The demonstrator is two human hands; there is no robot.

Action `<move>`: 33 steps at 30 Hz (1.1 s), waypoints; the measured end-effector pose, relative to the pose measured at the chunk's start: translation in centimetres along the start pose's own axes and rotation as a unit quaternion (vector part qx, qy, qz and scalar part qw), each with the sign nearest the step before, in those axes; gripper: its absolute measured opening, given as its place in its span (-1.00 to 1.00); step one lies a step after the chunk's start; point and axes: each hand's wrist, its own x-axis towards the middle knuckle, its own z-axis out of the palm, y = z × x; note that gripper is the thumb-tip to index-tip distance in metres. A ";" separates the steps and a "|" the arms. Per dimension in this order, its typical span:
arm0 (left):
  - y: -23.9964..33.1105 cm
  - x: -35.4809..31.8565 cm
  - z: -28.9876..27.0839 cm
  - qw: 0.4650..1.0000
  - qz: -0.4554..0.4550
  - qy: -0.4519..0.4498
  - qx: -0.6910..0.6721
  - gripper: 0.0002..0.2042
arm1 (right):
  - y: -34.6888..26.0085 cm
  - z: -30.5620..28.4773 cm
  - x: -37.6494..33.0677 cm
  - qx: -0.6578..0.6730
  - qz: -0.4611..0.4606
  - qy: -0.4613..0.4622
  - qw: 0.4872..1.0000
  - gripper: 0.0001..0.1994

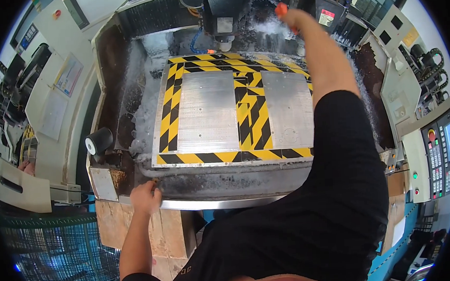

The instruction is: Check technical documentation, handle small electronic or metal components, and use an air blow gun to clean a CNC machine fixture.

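Note:
My right arm reaches across to the back of a milling machine. The right hand is closed around an orange-red spray gun, mostly covered by the fingers. White spray or foam shows below it. My left hand leans on the machine's front ledge, thumb and fingers apart, with nothing seen in it. Between the hands lies the machine bed, with a left metal plate and a right metal plate framed by yellow-and-black striped tape. My right arm hides part of the bed's right side.
The spindle hangs over the bed's back edge beside a blue coolant hose. A dark cylinder sits at the left rim. At the right stands a control panel. Wooden boxes stand below the ledge.

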 end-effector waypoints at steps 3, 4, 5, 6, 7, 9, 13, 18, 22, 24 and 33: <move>-0.1 -0.3 0.1 1.000 -0.016 -0.006 0.010 -0.75 | 0.3 8.4 -1.7 -0.015 0.011 -0.043 0.999 -0.52; -0.2 -0.4 0.1 1.000 -0.018 -0.004 0.008 -0.75 | 0.2 9.2 -2.4 -0.030 0.010 -0.073 0.997 -0.54; -0.3 -0.3 0.2 1.000 -0.019 -0.002 0.006 -0.75 | 0.2 9.4 -3.0 -0.046 0.010 -0.103 0.994 -0.55; -0.3 -0.3 0.2 1.000 -0.016 -0.003 0.004 -0.75 | 0.6 7.9 -2.8 -0.015 0.018 -0.104 0.994 -0.54; -0.6 -0.8 0.1 1.000 -0.024 -0.006 0.007 -0.75 | -1.1 5.6 -3.2 0.018 0.018 -0.112 0.993 -0.52; -0.4 -0.9 -0.1 1.000 -0.022 -0.009 0.009 -0.74 | -2.1 -1.4 -2.8 0.040 -0.046 -0.037 0.997 -0.57; -0.3 -0.4 0.0 0.999 -0.028 -0.029 0.012 -0.71 | -0.1 -10.3 -1.7 0.172 -0.125 -0.066 0.975 -0.53; -0.7 -1.6 -0.3 0.998 -0.047 -0.024 0.022 -0.68 | -1.4 0.8 -1.3 -0.014 -0.012 0.006 1.000 -0.56; 0.2 0.2 0.0 1.000 -0.020 -0.018 0.003 -0.69 | 4.9 8.5 -2.1 -0.019 0.028 -0.023 0.999 -0.54; -0.2 -0.7 0.0 0.999 -0.031 -0.020 0.006 -0.70 | 2.9 9.3 -3.0 -0.048 0.020 -0.068 0.996 -0.54; -0.5 -0.9 -0.1 0.999 -0.039 -0.030 0.013 -0.68 | 2.4 -4.6 -3.4 0.032 0.084 0.066 0.994 -0.41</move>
